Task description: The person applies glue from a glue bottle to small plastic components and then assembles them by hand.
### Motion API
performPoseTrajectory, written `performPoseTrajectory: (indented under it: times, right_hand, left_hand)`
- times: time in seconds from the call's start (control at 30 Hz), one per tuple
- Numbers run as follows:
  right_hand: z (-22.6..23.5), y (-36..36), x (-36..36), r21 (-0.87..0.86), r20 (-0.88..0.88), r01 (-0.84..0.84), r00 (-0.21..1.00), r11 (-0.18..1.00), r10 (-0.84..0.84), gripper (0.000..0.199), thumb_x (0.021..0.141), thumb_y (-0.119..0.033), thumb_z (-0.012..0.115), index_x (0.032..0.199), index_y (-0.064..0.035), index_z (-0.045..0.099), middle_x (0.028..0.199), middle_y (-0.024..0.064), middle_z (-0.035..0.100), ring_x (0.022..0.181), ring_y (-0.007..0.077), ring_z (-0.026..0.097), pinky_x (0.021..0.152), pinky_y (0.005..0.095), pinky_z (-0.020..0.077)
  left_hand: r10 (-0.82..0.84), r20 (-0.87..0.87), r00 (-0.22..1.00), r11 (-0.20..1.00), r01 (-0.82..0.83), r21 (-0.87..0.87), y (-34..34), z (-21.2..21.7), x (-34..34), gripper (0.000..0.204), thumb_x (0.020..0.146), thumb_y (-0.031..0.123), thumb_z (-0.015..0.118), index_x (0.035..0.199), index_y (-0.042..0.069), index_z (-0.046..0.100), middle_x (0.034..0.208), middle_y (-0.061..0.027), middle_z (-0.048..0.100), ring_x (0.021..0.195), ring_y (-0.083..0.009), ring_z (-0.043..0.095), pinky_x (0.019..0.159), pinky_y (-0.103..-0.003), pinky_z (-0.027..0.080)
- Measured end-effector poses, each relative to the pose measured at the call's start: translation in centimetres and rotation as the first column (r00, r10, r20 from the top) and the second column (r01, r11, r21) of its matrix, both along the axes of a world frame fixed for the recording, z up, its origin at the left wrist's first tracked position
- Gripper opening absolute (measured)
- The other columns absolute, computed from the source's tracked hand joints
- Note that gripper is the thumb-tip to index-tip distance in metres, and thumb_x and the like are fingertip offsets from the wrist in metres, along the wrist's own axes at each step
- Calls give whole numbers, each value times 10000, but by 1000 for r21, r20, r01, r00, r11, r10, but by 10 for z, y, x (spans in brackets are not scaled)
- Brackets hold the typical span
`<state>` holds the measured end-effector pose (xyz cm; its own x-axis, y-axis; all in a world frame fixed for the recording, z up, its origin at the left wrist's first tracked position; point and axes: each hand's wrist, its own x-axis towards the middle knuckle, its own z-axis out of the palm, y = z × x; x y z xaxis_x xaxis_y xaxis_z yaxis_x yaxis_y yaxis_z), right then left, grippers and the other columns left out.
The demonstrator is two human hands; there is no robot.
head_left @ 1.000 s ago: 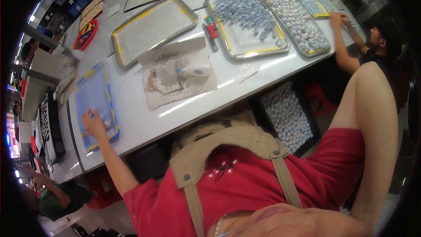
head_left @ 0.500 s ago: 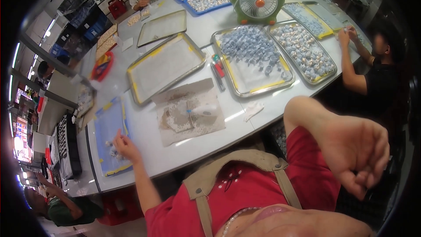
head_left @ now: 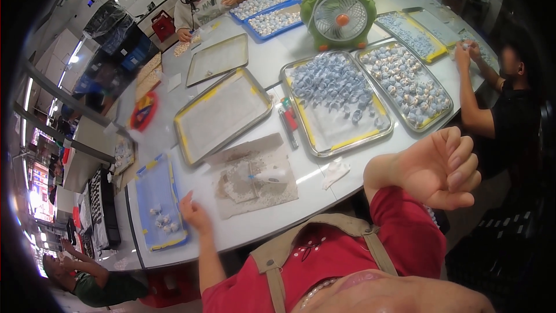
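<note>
My left hand (head_left: 196,214) is beside the right edge of a shallow blue tray (head_left: 155,188), its fingers partly stretched and apart, with nothing visible in them. A few small white-and-blue pieces (head_left: 167,223) lie together in the tray's near half. My right hand (head_left: 443,169) is raised off the table's front edge at the right, its fingers curled toward the palm and nothing seen in them. On a stained cardboard sheet (head_left: 278,200) right of my left hand lies a white handheld tool (head_left: 272,175) with a blue tip.
A paper-lined metal tray (head_left: 223,116) lies beyond the cardboard. Farther right, one tray holds pale blue curled pieces (head_left: 330,81), another white-and-blue pieces (head_left: 405,81). A green fan (head_left: 339,14) stands behind them. Co-workers sit at the far side (head_left: 202,8) and right (head_left: 492,98).
My left hand has moved right, off the pieces in the blue tray to beside its edge. My right hand has turned, its fingers now curled upward. The whole view has shifted slightly.
</note>
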<state>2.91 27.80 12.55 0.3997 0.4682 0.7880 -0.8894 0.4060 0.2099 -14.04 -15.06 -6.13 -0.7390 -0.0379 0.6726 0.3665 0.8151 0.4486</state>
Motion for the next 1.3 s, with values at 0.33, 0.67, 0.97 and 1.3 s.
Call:
performPoseTrajectory:
  times: [0.33, 0.67, 0.97, 1.3]
  right_hand:
    - [2, 9, -15, -50, 70, -99, 992, 994, 102, 339, 879, -403, 520, 676, -163, 395, 676, -58, 488, 690, 96, 420, 659, 243, 313]
    - [7, 13, -26, 78, 194, -64, 980, 995, 48, 315, 875, -383, 537, 741, -130, 404, 684, -13, 515, 640, 130, 449, 567, 258, 321]
    - [7, 21, -32, 49, 216, -47, 976, 998, 36, 320, 884, -371, 525, 732, -113, 412, 669, 6, 521, 608, 131, 451, 534, 261, 331]
    - [8, 24, -37, -23, 323, -115, 939, 993, 116, 318, 879, -370, 533, 727, -120, 407, 654, 14, 508, 602, 148, 440, 573, 293, 336]
  left_hand:
    - [85, 16, 996, 996, -85, -13, -5, -5, -3, 360, 668, -118, 383, 914, -21, 626, 927, -152, 591, 885, -300, 536, 786, -364, 428]
    - [132, 71, 989, 989, -127, -77, -21, -20, -10, 401, 642, -106, 379, 930, -2, 638, 884, -158, 614, 850, -305, 558, 809, -374, 435]
    - [64, 71, 995, 998, -62, -34, -18, -21, -11, 368, 620, -100, 381, 885, -25, 626, 855, -156, 602, 843, -303, 552, 801, -373, 430]
    - [56, 73, 996, 979, -41, -198, -14, -15, -8, 381, 569, -89, 410, 886, -30, 613, 875, -173, 575, 880, -333, 521, 847, -405, 384]
